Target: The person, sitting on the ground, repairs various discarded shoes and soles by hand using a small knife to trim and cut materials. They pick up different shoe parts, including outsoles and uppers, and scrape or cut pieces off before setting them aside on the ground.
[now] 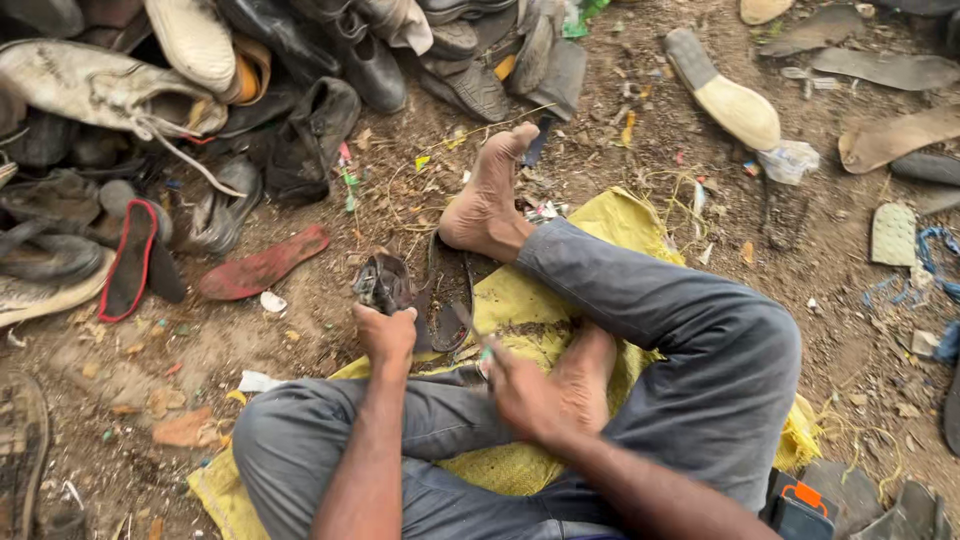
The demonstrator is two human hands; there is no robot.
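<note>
I sit on a yellow sack [520, 310] on the dirt, legs in grey trousers folded. My left hand [385, 335] grips the torn upper of a worn dark shoe [385, 285]. The shoe's black sole [448, 300] lies peeled open beside it, pinned under my bare foot [485, 200]. My right hand [520, 390] is closed on a small thin tool [478, 342] whose tip points at the sole. My other bare foot [585, 375] rests just right of that hand.
A heap of old shoes [200, 90] fills the upper left. Loose soles lie about: a red one [262, 265], a red-rimmed black one [128, 260], a tan one [725, 95]. An orange and black case [805, 510] sits at the bottom right.
</note>
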